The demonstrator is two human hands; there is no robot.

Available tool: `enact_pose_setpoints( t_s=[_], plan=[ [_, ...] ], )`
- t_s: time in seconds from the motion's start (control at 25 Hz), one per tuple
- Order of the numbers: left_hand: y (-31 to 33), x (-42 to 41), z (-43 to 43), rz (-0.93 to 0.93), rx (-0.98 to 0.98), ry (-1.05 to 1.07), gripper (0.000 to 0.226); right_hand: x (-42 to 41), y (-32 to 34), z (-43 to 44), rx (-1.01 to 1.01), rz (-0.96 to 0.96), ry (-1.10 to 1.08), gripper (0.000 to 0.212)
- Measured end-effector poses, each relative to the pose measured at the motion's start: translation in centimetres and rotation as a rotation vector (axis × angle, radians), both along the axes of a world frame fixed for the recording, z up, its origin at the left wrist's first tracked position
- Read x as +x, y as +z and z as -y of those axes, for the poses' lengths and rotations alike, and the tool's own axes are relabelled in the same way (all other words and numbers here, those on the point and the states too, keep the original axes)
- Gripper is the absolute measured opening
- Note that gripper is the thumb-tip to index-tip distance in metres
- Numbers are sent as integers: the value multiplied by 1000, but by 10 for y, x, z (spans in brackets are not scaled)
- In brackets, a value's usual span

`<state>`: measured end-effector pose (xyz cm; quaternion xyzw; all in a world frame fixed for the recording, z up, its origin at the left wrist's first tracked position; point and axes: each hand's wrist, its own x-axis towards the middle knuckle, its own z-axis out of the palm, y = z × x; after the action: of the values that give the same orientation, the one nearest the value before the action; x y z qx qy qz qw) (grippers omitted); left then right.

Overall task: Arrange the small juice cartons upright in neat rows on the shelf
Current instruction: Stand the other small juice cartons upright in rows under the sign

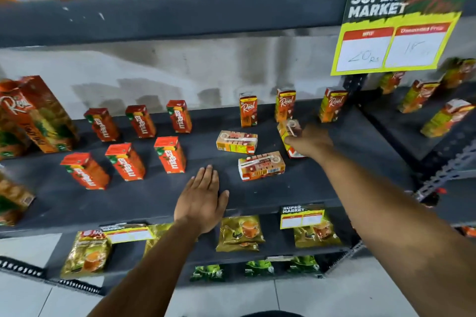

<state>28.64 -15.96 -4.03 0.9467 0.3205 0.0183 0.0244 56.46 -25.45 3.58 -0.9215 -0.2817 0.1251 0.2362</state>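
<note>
On the dark shelf [154, 195] three small Real cartons stand upright at the back: one [248, 110], a second [285, 105] and a third [333, 105]. Two more lie flat on their sides, one [236, 142] behind the other [261, 165]. My right hand [309, 140] is shut on a tilted small carton [289, 131] just in front of the back row. My left hand [201, 198] rests flat and open on the shelf near its front edge, holding nothing. Several red Maaza cartons [170, 154] stand in two rows to the left.
Large Real juice cartons [36, 113] stand at the far left. A yellow price sign [394, 31] hangs from the upper shelf at right. More cartons [445, 117] stand on the neighbouring right shelf. Tea packets [240, 233] lie on the lower shelf.
</note>
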Motion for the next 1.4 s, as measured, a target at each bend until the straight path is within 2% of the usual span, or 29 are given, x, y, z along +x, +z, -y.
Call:
enact_pose_setpoints(
  t_s=[0.24,0.36,0.4,0.44,0.52,0.6,0.72,0.8,0.96,1.08,1.16,1.28,1.4],
  plan=[
    [-3,2,-1,6,16,11,85,11,-16,42,301,73,-134,43],
    [-1,2,0,5,8,17,86,15,-15,50,310,64,-111,39],
    [-1,2,0,2,6,17,86,19,-12,53,239,116,-75,38],
    [-1,2,1,2,7,17,86,24,-6,56,109,255,6,38],
    [-2,2,0,13,7,18,86,37,7,59,-150,727,264,39],
    [-2,2,0,14,1,16,86,53,17,58,-246,1044,529,33],
    [-2,2,1,11,15,18,87,66,26,57,-457,1226,847,31],
    [0,3,2,11,26,22,87,68,32,58,-542,1280,954,38],
    [0,3,3,10,28,28,87,76,42,58,-461,1241,1006,58],
    [-1,3,3,7,39,26,87,83,58,57,-434,1117,1063,57],
    [-2,3,3,7,43,27,87,80,71,52,-543,879,933,58],
    [-2,3,2,1,35,29,87,75,78,41,-615,567,563,55],
    [-2,3,3,1,31,30,87,69,70,30,-587,395,367,57]
  ],
)
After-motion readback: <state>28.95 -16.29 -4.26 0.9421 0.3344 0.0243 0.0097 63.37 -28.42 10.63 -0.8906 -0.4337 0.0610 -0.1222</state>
